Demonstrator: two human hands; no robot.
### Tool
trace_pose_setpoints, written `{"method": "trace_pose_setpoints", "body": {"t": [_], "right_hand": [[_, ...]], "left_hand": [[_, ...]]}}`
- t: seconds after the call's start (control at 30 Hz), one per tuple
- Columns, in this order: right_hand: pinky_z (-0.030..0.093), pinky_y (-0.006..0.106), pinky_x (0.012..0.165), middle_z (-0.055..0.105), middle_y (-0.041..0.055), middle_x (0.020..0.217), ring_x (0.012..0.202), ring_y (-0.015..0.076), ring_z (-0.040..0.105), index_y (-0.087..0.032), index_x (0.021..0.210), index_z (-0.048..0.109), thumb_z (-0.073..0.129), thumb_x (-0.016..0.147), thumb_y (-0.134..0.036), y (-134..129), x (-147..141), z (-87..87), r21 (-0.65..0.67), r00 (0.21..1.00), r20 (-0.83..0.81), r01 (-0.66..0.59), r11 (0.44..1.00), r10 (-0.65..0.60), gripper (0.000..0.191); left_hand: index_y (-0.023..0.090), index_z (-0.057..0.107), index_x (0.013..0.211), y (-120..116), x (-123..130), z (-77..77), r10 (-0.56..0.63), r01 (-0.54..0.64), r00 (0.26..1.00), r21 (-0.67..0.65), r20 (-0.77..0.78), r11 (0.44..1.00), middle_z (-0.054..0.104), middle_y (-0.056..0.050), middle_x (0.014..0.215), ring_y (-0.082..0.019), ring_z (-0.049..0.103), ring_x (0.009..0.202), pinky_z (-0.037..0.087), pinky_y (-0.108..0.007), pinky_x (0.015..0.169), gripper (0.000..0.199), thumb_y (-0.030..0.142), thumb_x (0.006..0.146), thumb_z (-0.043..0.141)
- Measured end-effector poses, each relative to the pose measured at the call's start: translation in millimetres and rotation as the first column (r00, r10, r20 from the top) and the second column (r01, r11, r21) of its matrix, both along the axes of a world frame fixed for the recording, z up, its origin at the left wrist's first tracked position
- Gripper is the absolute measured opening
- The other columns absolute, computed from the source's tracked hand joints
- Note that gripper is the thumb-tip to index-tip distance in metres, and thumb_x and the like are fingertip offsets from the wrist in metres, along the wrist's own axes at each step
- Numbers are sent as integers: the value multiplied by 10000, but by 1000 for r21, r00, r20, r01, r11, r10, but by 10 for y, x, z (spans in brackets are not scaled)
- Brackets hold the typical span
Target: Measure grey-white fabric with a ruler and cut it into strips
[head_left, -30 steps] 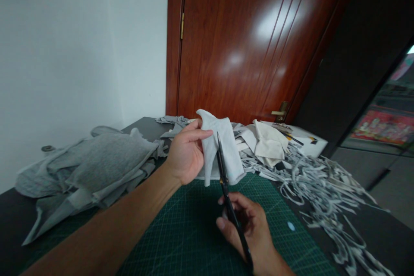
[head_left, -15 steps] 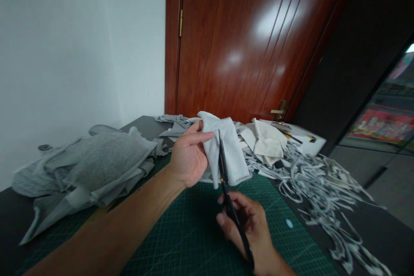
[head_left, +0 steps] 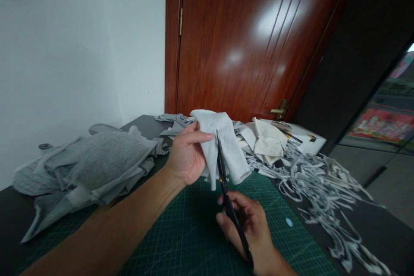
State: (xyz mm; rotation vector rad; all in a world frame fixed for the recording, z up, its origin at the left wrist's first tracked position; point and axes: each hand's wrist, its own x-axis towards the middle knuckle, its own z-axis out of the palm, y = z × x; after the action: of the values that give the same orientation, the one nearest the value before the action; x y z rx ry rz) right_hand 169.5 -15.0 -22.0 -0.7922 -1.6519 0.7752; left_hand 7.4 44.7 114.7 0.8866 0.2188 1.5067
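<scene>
My left hand (head_left: 188, 155) pinches a piece of light grey fabric (head_left: 231, 138) between thumb and fingers, with the thumb lying along its near face. The fabric hangs above the green cutting mat (head_left: 181, 228). My right hand (head_left: 249, 222) is wrapped around the handles of black scissors (head_left: 222, 168). Their blades point up and away, set into the fabric just right of my left thumb, and look nearly closed. A narrow flap of fabric hangs to the left of the blades, the wider part to the right.
Folded grey cloth (head_left: 103, 166) is heaped at the left. Several thin fabric strips (head_left: 320, 185) lie tangled on the right. Behind the fabric are cream cloth pieces (head_left: 268, 140) and a white box (head_left: 315, 142). A small pale oval (head_left: 289, 222) rests on the mat.
My left hand and the fabric have shifted slightly left, and the gap beside the blades has opened wider. The scissors have barely moved, tipping a little to the left.
</scene>
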Motion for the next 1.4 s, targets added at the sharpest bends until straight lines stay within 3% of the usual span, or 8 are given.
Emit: {"method": "trace_pose_setpoints", "body": {"t": [0.17,0.37,0.53,0.73,0.93,1.17,1.4], "right_hand": [[362,212,466,521,-82,580,486,113,451,-223,940,746,761,850,-226,-4,-6,-7,53,1000,23,20,998,-21,91],[356,206,442,506,-87,559,457,102,436,-209,908,739,756,844,-221,-17,-6,68,67,997,71,18,998,-23,68],[368,215,451,532,-75,561,465,109,457,-203,911,745,761,840,-235,-24,3,81,40,997,73,11,999,-14,80],[372,233,469,538,-61,579,490,124,465,-204,940,756,793,845,-294,-13,7,53,-10,999,34,11,1000,-11,136],[378,236,495,527,-57,639,545,132,457,-210,1011,746,877,833,-388,-13,10,15,-91,996,-72,-55,994,49,284],[364,235,530,516,-54,688,582,126,449,-205,1071,722,909,826,-535,-27,18,56,-156,973,-157,-196,968,171,452],[359,259,541,538,-44,701,584,132,452,-186,1094,711,881,830,-633,-9,33,25,-181,976,-156,-182,967,154,546]], "left_hand": [[114,755,783,-16,4,38,-5,5,1000,-59,-2,998,737,-59,742,-146,654,642,574,-276,695,119,92,680,810],[141,680,764,-8,-20,67,32,-34,999,-92,-21,995,716,-50,756,-204,688,707,618,-409,852,170,50,639,751],[142,667,843,10,-27,96,76,-80,997,-168,-30,983,708,-43,793,-230,733,822,602,-416,954,215,3,679,686],[152,691,1018,-5,-11,103,63,-67,997,-88,-46,994,749,-68,874,-254,755,863,620,-434,928,263,17,794,662],[167,663,951,-5,32,28,96,-97,995,-52,-17,994,730,-49,853,-251,757,887,612,-408,923,120,104,867,722],[163,647,912,18,90,-35,113,-112,993,-39,23,993,735,-66,869,-286,757,983,597,-431,960,109,143,887,751],[166,660,939,-1,112,-53,48,-48,999,-35,22,998,760,-82,919,-294,766,993,615,-451,951,55,129,910,689]]}}
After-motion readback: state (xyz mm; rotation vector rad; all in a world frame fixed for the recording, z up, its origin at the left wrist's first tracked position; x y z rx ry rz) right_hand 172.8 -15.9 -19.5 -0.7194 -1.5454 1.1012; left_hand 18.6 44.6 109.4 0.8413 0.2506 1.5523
